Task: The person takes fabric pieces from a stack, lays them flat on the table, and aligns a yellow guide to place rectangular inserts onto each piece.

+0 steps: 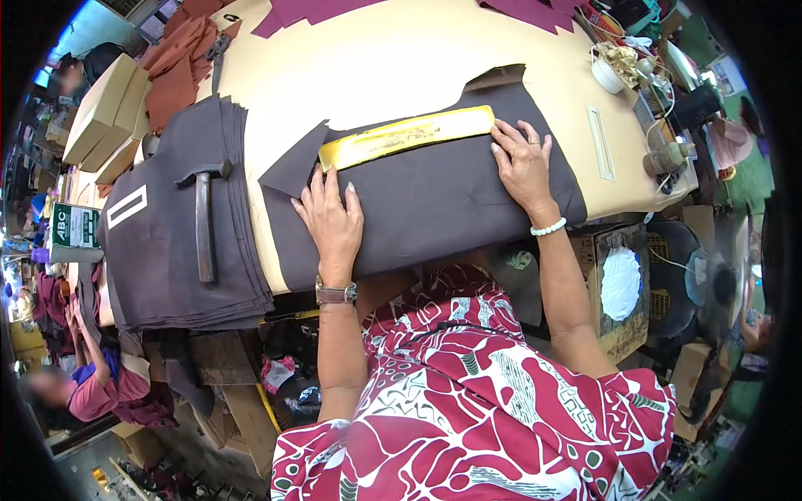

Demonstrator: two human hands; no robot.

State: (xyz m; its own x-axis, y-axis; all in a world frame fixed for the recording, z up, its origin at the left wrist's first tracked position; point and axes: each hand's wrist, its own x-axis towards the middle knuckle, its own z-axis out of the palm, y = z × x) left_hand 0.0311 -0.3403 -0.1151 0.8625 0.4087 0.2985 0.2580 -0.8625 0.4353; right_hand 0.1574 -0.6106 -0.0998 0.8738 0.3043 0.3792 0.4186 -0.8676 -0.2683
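A long yellow strip (408, 136) with worn brownish marks lies slightly slanted on a dark brown leather-like sheet (418, 204). At its left end, my left hand (332, 219) rests palm down, fingertips touching the lower edge of the strip and fingers spread. My right hand (526, 163) lies over the sheet at the other end, its fingers apart and slightly bent, close against the strip's tip. Behind the strip, the sheet's far edge is cut unevenly, with a raised corner at the upper right.
A hammer (203, 221) and a pale rectangular frame (128, 207) lie on a stack of dark sheets (167, 275) at left. Another pale frame (600, 144) is on the table (334, 50) at right, near a white bowl (607, 73). Rust-coloured pieces (177, 71) and boxes (104, 117) stand far left.
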